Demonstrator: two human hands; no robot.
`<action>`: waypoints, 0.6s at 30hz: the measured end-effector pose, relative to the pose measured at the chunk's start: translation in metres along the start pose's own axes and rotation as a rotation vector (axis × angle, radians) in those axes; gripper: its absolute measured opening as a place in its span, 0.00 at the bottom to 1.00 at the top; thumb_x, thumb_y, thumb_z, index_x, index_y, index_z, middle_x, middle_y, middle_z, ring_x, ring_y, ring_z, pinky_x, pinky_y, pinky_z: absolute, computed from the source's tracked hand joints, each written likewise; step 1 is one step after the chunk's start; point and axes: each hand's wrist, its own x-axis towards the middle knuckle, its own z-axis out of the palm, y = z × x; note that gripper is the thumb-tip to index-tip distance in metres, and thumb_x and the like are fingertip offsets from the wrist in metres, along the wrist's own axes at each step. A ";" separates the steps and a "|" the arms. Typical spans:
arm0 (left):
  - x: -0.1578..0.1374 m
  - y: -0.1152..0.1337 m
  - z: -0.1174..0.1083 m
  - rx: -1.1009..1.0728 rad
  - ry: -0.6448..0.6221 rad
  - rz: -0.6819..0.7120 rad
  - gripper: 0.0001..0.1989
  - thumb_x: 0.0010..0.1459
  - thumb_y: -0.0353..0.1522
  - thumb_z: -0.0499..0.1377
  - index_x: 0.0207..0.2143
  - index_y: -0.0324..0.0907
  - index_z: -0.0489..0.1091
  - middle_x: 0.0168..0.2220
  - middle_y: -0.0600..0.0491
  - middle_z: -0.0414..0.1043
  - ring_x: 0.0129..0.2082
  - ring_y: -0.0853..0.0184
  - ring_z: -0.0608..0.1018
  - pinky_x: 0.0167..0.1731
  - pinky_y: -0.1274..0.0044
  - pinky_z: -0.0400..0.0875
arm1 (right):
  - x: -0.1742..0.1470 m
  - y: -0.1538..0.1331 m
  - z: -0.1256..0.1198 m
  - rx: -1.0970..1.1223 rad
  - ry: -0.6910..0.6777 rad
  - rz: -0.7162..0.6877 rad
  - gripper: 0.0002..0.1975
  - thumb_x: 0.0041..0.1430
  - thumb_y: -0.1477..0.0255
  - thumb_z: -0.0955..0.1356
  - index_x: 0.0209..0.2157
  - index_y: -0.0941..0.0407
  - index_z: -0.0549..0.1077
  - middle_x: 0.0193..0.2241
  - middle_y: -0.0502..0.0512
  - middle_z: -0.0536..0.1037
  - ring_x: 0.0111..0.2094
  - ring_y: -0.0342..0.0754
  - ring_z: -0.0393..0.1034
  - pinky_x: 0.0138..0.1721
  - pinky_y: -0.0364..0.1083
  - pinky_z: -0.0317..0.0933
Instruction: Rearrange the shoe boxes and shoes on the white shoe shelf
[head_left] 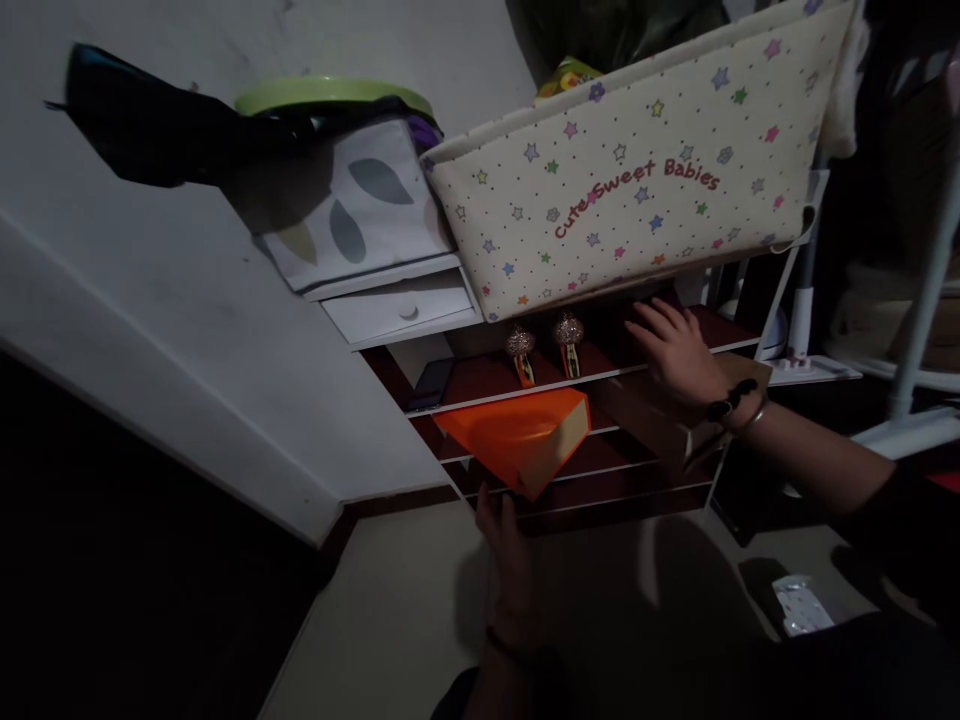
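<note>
My right hand [681,355] reaches over the upper level of a white-edged shelf unit [495,400], fingers stretched out and apart, holding nothing. Whether its fingertips touch the dark red shelf surface I cannot tell. Lower down, my left hand [508,560] is raised with fingers apart, just below an orange box [502,430] that sticks out of the shelf at a tilt. Contact between that hand and the shelf edge is unclear in the dim light. Under my right wrist a brown box [645,405] juts out too. Two glittery-topped items [520,345] stand on the upper shelf.
A cream fabric bin [622,200] printed with stars and "Cute Sweet Babies" sits on top. Beside it are a leaf-patterned box [352,210] and a small white drawer [405,312]. A dark phone-like slab [433,384] lies at the shelf's left. A white packet [801,605] is on the floor.
</note>
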 end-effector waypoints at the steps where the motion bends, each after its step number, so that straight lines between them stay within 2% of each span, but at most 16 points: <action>1: -0.001 0.002 0.003 -0.011 0.017 -0.022 0.32 0.71 0.49 0.56 0.71 0.46 0.60 0.75 0.41 0.52 0.74 0.53 0.61 0.71 0.65 0.60 | 0.005 0.009 0.000 -0.069 -0.032 -0.016 0.31 0.67 0.77 0.61 0.70 0.54 0.66 0.74 0.65 0.60 0.74 0.70 0.47 0.69 0.79 0.44; 3: -0.002 0.007 0.007 -0.034 0.041 -0.058 0.33 0.71 0.49 0.55 0.72 0.46 0.58 0.74 0.42 0.53 0.73 0.53 0.62 0.71 0.64 0.61 | 0.010 0.021 0.002 -0.153 -0.068 -0.029 0.32 0.69 0.75 0.62 0.72 0.50 0.64 0.73 0.64 0.61 0.73 0.71 0.49 0.68 0.81 0.43; 5: -0.003 0.010 0.011 -0.038 0.040 -0.065 0.34 0.70 0.50 0.55 0.72 0.45 0.57 0.74 0.41 0.54 0.73 0.53 0.62 0.71 0.63 0.60 | 0.011 0.027 0.003 -0.170 -0.079 -0.018 0.33 0.68 0.74 0.62 0.73 0.47 0.63 0.71 0.66 0.61 0.71 0.72 0.52 0.66 0.80 0.48; 8: -0.004 0.011 0.012 -0.011 0.035 -0.059 0.34 0.70 0.50 0.56 0.71 0.44 0.58 0.74 0.40 0.55 0.74 0.52 0.61 0.72 0.63 0.58 | 0.006 0.033 0.002 -0.124 -0.060 0.006 0.37 0.65 0.76 0.64 0.75 0.51 0.61 0.71 0.71 0.58 0.71 0.73 0.52 0.65 0.75 0.56; 10: -0.004 0.011 0.011 -0.003 0.024 -0.064 0.34 0.70 0.50 0.56 0.70 0.44 0.59 0.74 0.41 0.55 0.73 0.52 0.61 0.72 0.64 0.58 | 0.001 0.036 0.001 -0.107 -0.016 0.043 0.40 0.62 0.76 0.66 0.75 0.54 0.59 0.72 0.73 0.55 0.71 0.76 0.49 0.65 0.75 0.56; 12: -0.004 0.011 0.010 -0.013 0.012 -0.066 0.33 0.70 0.50 0.56 0.70 0.44 0.59 0.73 0.41 0.55 0.73 0.53 0.62 0.72 0.64 0.59 | -0.004 0.044 0.003 -0.116 0.036 0.121 0.42 0.60 0.73 0.69 0.75 0.56 0.58 0.72 0.75 0.53 0.72 0.80 0.47 0.65 0.78 0.54; 15: -0.003 0.011 0.010 -0.019 0.005 -0.037 0.32 0.70 0.49 0.56 0.69 0.44 0.61 0.73 0.41 0.56 0.73 0.53 0.61 0.72 0.64 0.57 | -0.016 0.067 0.013 -0.127 0.083 0.336 0.45 0.60 0.66 0.71 0.75 0.60 0.56 0.72 0.81 0.51 0.71 0.85 0.46 0.63 0.80 0.53; 18: -0.001 0.010 0.012 -0.040 0.007 -0.038 0.32 0.70 0.49 0.56 0.69 0.43 0.61 0.73 0.40 0.57 0.73 0.52 0.61 0.72 0.62 0.57 | -0.030 0.093 0.023 -0.107 0.028 0.535 0.44 0.61 0.60 0.70 0.73 0.63 0.58 0.71 0.85 0.52 0.70 0.87 0.48 0.61 0.79 0.55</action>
